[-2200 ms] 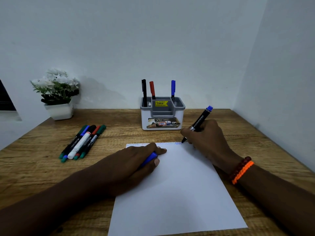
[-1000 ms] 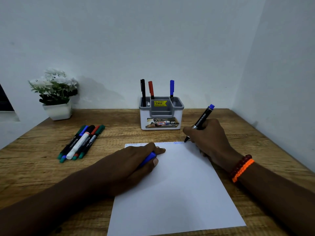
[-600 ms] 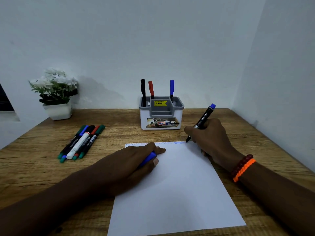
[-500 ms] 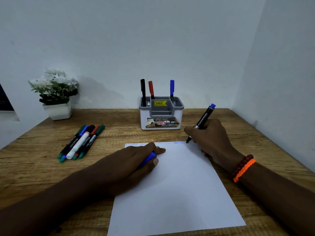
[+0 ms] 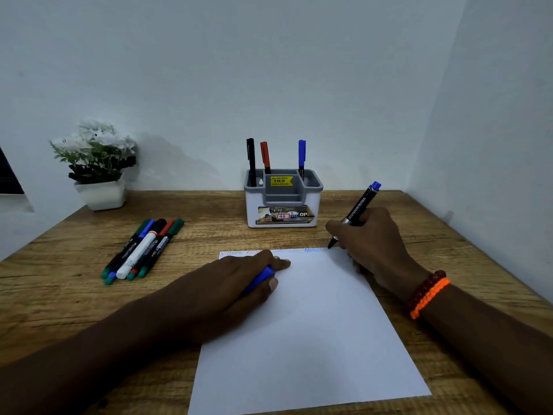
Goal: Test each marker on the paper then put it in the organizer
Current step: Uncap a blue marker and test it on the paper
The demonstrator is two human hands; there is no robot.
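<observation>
A white sheet of paper [image 5: 311, 330] lies on the wooden desk, with small scribbles along its top edge. My right hand [image 5: 371, 244] grips a black marker with a blue end [image 5: 360, 205], its tip at the paper's top right corner. My left hand [image 5: 239, 283] rests on the paper and holds a blue cap [image 5: 260, 278] in its curled fingers. The grey and white organizer [image 5: 282, 202] stands behind the paper with a black, a red and a blue marker upright in it. Several loose markers [image 5: 143, 248] lie in a row to the left.
A white pot of white flowers [image 5: 97, 163] stands at the back left by the wall. Walls close the desk at the back and on the right. The desk's wood [image 5: 74, 295] shows between the loose markers and the paper.
My right hand has moved the marker tip rightward along the paper's top edge, lengthening the blue scribble up to the corner. My left hand has stayed put.
</observation>
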